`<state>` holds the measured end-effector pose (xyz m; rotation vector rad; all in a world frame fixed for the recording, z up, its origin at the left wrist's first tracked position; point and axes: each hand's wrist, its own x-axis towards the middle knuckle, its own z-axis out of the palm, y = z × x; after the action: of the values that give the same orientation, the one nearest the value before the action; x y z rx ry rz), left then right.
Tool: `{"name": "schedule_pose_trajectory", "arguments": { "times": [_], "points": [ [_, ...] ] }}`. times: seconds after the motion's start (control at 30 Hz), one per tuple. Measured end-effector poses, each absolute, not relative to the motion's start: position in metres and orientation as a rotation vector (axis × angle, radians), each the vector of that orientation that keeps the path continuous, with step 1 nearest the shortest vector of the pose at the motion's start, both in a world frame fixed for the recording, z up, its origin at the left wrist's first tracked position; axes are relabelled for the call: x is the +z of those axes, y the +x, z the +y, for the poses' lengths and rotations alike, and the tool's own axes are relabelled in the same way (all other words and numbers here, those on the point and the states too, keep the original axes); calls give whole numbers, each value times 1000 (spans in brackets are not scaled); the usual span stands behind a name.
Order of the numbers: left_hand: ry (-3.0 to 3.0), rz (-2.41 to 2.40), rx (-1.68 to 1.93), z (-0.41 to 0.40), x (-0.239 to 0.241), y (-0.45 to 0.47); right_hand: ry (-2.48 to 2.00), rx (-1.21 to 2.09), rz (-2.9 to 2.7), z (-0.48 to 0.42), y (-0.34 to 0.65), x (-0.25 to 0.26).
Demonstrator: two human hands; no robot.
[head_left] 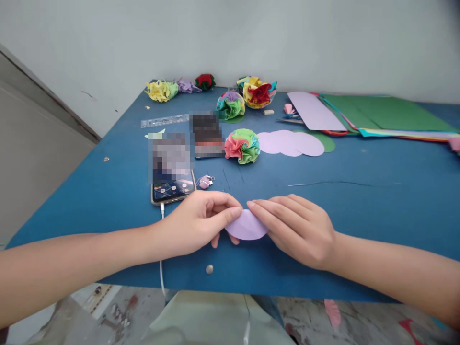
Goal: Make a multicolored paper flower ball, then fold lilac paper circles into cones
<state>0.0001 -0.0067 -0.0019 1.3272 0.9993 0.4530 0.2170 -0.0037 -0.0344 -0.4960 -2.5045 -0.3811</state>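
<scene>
A lilac paper piece [247, 226], its lower edge rounded, is held just above the blue table near its front edge. My left hand [212, 218] pinches its upper left part between thumb and fingers, some fingertips showing beneath it. On the other side, my right hand [298, 225] grips the paper's right edge with its fingers together; its thumb is hidden. Beyond the hands lie a pink and green paper flower [243, 146] and overlapping lilac paper circles [291, 143]. A needle with dark thread [323, 182] rests on the table past my right hand.
A phone [172, 189] with a white cable [162, 273] lies left, beside a second dark phone [208, 136]. Further back are a clear ruler [165, 120], several paper flowers [259, 93], scissors [293, 120] and stacked coloured sheets [388, 115]. The wall [230, 38] borders the table's back.
</scene>
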Motion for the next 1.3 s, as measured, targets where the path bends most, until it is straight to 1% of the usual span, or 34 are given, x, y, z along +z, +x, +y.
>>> {"name": "schedule_pose_trajectory", "arguments": {
  "times": [0.17,0.47,0.73,0.9,1.07,1.13,1.17,1.3],
  "points": [
    [1359,1019,458,-11,0,2,-385,-464,-2520,-7,217,-29],
    [1430,1054,452,-16,-6,4,-324,-488,-2517,-9,213,-28],
    [1104,930,463,-30,-2,4,-311,-636,-2524,-13,213,-27],
    [1251,776,450,-32,-5,7,-291,-697,-2500,-14,211,-27],
    [1467,827,396,-28,-9,3,-313,-726,-2495,-14,211,-26],
    [1608,838,402,-27,-9,0,-341,-633,-2503,-13,212,-25],
    [1672,837,419,-26,-9,-1,-380,-494,-2507,-13,212,-25],
    [1845,789,523,-25,-10,-2,-654,372,-2301,-12,208,-21]
  ]
}}
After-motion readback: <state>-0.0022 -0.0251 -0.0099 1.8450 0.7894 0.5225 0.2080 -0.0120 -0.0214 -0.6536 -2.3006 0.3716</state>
